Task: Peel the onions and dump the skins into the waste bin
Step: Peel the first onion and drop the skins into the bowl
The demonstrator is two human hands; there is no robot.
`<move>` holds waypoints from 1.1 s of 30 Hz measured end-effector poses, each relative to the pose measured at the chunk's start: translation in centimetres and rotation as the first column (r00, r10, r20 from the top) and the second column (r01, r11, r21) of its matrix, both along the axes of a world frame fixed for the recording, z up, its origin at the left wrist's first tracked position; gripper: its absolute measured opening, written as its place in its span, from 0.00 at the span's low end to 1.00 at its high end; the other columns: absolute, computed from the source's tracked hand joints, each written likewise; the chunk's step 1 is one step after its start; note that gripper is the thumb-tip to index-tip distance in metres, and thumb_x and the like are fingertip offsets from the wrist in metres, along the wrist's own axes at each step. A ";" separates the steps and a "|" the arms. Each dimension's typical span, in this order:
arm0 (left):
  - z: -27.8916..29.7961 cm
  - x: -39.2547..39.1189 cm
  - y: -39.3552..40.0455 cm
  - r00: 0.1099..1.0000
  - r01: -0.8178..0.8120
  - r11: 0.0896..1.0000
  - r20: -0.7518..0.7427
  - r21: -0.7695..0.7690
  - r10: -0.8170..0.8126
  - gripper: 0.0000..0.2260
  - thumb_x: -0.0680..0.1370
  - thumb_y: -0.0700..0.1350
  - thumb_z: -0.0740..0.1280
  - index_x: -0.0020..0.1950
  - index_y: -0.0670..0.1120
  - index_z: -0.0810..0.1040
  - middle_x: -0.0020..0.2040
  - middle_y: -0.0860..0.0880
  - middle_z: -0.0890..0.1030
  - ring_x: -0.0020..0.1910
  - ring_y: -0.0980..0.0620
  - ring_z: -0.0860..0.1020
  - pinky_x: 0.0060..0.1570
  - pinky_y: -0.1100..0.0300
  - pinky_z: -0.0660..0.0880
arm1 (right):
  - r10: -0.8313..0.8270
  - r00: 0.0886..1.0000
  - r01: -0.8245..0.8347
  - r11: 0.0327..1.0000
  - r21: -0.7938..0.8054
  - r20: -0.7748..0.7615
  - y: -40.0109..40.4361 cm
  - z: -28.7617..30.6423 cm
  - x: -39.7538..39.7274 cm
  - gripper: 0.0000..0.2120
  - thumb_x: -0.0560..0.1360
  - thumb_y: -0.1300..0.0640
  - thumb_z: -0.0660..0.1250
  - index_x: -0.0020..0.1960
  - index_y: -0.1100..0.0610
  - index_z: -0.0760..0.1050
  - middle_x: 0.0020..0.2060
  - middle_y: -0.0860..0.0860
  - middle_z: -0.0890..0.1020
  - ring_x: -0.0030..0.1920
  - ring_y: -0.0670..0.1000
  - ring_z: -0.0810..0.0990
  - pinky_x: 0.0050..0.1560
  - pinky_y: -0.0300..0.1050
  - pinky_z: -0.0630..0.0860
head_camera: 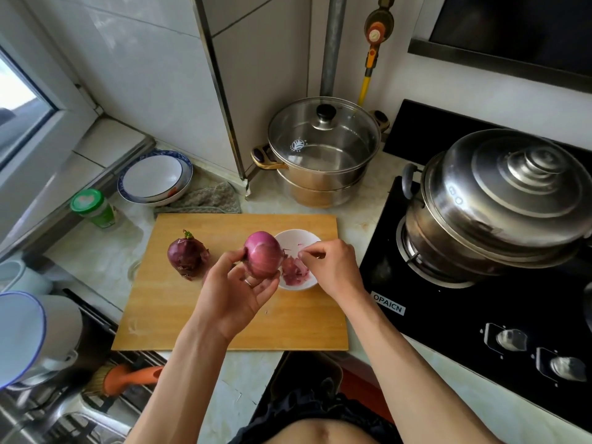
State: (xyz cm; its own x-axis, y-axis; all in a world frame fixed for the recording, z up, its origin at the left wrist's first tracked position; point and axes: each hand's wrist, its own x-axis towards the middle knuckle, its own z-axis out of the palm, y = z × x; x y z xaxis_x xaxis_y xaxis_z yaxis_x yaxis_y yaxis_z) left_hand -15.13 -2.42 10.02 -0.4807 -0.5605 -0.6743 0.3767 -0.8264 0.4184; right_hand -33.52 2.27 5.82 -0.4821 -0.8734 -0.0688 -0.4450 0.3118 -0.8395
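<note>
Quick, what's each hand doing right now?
Left hand: holding the peeled onion.
Right hand: over the white bowl, fingertips pinched, apparently on a skin scrap.

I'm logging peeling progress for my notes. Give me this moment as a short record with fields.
left hand: holds the peeled onion above the cutting board
right hand: pinches a bit of skin over the white bowl
bowl contents: onion skins
unpeeled onion: sits on the board, left of the bowl
waste bin: not in view
</note>
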 end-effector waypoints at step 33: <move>2.0 -1.3 -0.2 0.952 0.235 0.951 0.244 -0.201 -0.184 0.19 0.71 0.54 0.74 0.50 0.39 0.86 0.43 0.39 0.82 0.30 0.49 0.80 0.34 0.60 0.83 | 0.295 0.955 -0.275 0.910 -0.311 0.020 1.7 4.9 0.0 0.17 0.71 0.53 0.76 0.58 0.56 0.82 0.53 0.48 0.80 0.55 0.47 0.79 0.55 0.38 0.76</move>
